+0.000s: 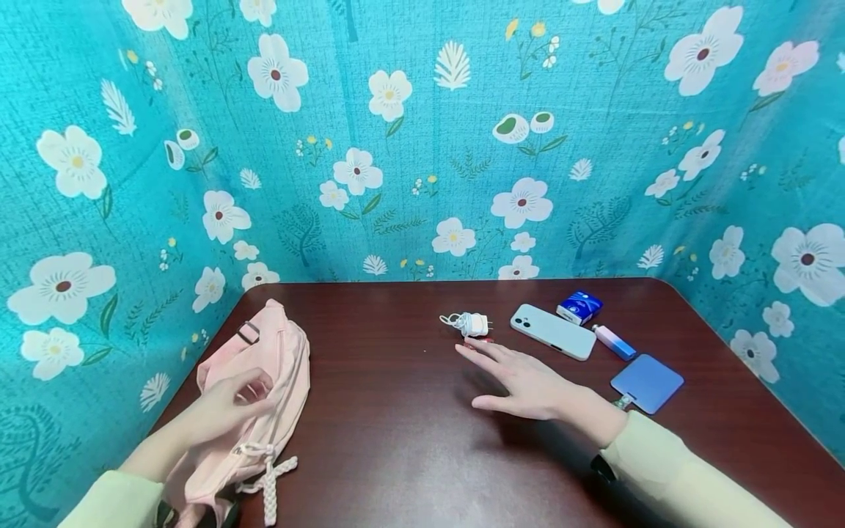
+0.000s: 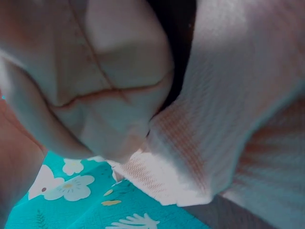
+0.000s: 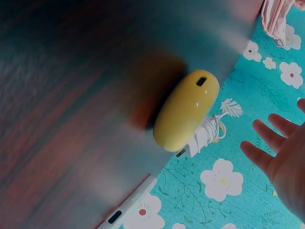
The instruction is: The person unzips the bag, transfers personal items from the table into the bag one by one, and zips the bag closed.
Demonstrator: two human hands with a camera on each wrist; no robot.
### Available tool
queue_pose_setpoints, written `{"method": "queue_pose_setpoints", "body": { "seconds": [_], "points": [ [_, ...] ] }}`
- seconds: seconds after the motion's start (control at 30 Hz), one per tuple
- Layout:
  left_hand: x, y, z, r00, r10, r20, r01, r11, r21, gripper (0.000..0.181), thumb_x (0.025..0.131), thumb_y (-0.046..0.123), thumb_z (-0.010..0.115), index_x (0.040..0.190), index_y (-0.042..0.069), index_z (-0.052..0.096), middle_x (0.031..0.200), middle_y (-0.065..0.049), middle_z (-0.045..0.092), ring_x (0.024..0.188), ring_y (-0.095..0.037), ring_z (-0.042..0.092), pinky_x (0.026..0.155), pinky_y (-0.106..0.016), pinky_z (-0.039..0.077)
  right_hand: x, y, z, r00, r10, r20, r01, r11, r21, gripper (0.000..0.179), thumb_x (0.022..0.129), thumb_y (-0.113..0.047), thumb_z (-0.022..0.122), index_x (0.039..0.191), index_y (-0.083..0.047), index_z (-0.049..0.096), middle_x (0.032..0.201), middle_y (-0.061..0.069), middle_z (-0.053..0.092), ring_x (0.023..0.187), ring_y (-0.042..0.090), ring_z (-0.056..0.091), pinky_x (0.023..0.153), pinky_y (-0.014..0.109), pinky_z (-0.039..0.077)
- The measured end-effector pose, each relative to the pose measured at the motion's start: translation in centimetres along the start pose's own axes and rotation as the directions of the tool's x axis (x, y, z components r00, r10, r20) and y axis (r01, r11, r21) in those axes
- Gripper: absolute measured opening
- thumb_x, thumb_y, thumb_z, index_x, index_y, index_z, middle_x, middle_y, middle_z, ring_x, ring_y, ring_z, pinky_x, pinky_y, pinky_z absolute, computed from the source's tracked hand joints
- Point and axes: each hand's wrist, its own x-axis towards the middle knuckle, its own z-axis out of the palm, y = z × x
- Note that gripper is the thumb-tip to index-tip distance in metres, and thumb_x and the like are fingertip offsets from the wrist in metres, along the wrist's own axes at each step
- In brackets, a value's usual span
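A pink fabric bag (image 1: 290, 367) with a braided white tie (image 1: 269, 484) lies at the table's left. My left hand (image 1: 227, 407) grips its fabric with curled fingers and thumb; part of the grip is hidden. Pink cloth (image 2: 114, 86) fills much of the left wrist view. My right hand (image 1: 521, 381) hovers over the table with fingers spread, holding nothing. Near it in the right wrist view is a yellow rounded mouse (image 3: 188, 112) with a small dark slot, hidden under the hand from the head view. Just beyond the fingertips sits a white charger (image 1: 474, 324) with its cable wound round it.
Right of the charger lie a pale phone (image 1: 553, 331), a blue packet (image 1: 579, 307), a small blue-and-pink tube-like item (image 1: 615, 342) and a blue card holder (image 1: 647, 383). A flowered turquoise cloth (image 1: 409, 169) hangs round the brown table (image 1: 383, 440).
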Motion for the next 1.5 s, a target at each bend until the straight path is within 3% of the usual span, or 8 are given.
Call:
{"method": "queue_pose_setpoints", "body": {
  "seconds": [0.37,0.5,0.6,0.73,0.87,1.07,1.27,1.5],
  "points": [
    [0.4,-0.3,0.4,0.998,-0.002,0.062,0.004,0.999,-0.041,0.009,0.087,0.016,0.073,0.088,0.012,0.065,0.075,0.010,0.058,0.072,-0.006,0.054,0.068,-0.026,0.045,1.1,-0.7,1.0,0.996,0.051,0.073,-0.066,0.974,0.218,0.068,0.094,-0.048,0.059,0.152,-0.029,0.030,0.152,-0.005,0.037,0.136,0.021,0.037,0.105,0.050,0.034],
    [0.5,-0.2,0.4,0.993,-0.038,0.108,0.048,0.995,-0.093,0.006,0.087,0.010,0.069,0.086,0.006,0.065,0.072,0.007,0.058,0.069,-0.006,0.053,0.066,-0.024,0.045,1.6,-0.8,1.2,0.996,0.050,0.080,-0.072,0.950,0.303,0.065,0.095,-0.047,0.058,0.151,-0.027,0.034,0.147,-0.003,0.044,0.131,0.018,0.044,0.104,0.049,0.035],
    [0.6,-0.2,0.5,0.986,-0.092,0.137,0.113,0.981,-0.159,0.005,0.087,0.006,0.067,0.084,0.003,0.063,0.070,0.003,0.057,0.066,-0.006,0.053,0.063,-0.023,0.044,1.8,-0.7,1.4,0.995,0.052,0.091,-0.084,0.914,0.396,0.062,0.096,-0.043,0.058,0.150,-0.025,0.034,0.143,0.001,0.049,0.126,0.017,0.049,0.102,0.049,0.038],
    [0.6,-0.1,0.6,0.980,-0.137,0.147,0.169,0.958,-0.233,0.006,0.086,0.004,0.064,0.083,-0.002,0.061,0.069,0.001,0.055,0.063,-0.007,0.052,0.059,-0.022,0.043,1.9,-0.4,1.8,0.996,0.046,0.082,-0.083,0.842,0.533,0.055,0.097,-0.031,0.061,0.147,-0.023,0.039,0.135,0.007,0.056,0.118,0.019,0.055,0.098,0.047,0.043],
    [0.5,0.1,0.8,0.985,-0.124,0.118,0.152,0.950,-0.274,0.004,0.084,0.001,0.063,0.083,-0.003,0.061,0.067,0.004,0.052,0.061,-0.005,0.049,0.056,-0.022,0.042,1.9,-0.4,2.1,0.997,0.054,0.049,-0.073,0.783,0.618,0.046,0.095,-0.025,0.064,0.138,-0.018,0.049,0.125,0.009,0.062,0.110,0.019,0.059,0.094,0.040,0.047],
    [0.9,0.7,1.4,0.988,-0.130,0.078,0.148,0.938,-0.313,0.005,0.079,-0.005,0.061,0.082,-0.001,0.062,0.064,0.007,0.050,0.056,-0.004,0.046,0.052,-0.021,0.039,2.3,-0.5,2.3,0.998,0.049,0.029,-0.056,0.727,0.684,0.037,0.093,-0.020,0.067,0.128,-0.010,0.058,0.116,0.013,0.065,0.107,0.026,0.061,0.091,0.035,0.048],
    [1.7,1.7,1.9,0.978,-0.188,0.094,0.211,0.888,-0.410,0.004,0.082,-0.004,0.058,0.084,-0.007,0.060,0.066,0.004,0.054,0.057,-0.006,0.048,0.051,-0.021,0.041,3.0,-0.5,2.5,0.999,0.011,0.036,-0.033,0.725,0.688,0.036,0.092,-0.019,0.067,0.126,-0.008,0.059,0.113,0.015,0.066,0.098,0.021,0.064,0.088,0.034,0.050],
    [2.8,2.8,2.6,0.980,-0.174,0.092,0.197,0.888,-0.415,0.004,0.081,-0.004,0.060,0.083,-0.007,0.060,0.066,0.004,0.054,0.057,-0.006,0.048,0.052,-0.022,0.042,3.4,-0.5,2.1,0.999,-0.041,0.027,0.012,0.740,0.672,0.036,0.092,-0.020,0.067,0.125,-0.009,0.058,0.111,0.016,0.066,0.094,0.014,0.064,0.086,0.033,0.051]
  ]
}}
